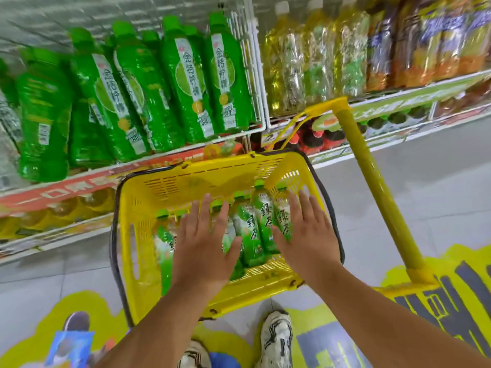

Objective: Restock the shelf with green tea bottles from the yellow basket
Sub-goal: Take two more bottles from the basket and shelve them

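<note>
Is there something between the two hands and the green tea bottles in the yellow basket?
Nothing visible. The left hand and right hand are spread open directly over the green tea bottles, which lie uncovered in the yellow basket. Its long handle leans off to the right, clear of both hands.

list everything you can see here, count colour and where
yellow basket: one, yellow, on the floor before the shelf
green tea bottles: several, green caps, lying in the basket
basket handle: one, yellow, raised at right
green bottles: several, green, upper shelf left
yellow drink bottles: several, pale yellow, upper shelf right
shoes: two, white and black, on the floor
left hand: open, over the bottles
right hand: open, over the bottles
</note>
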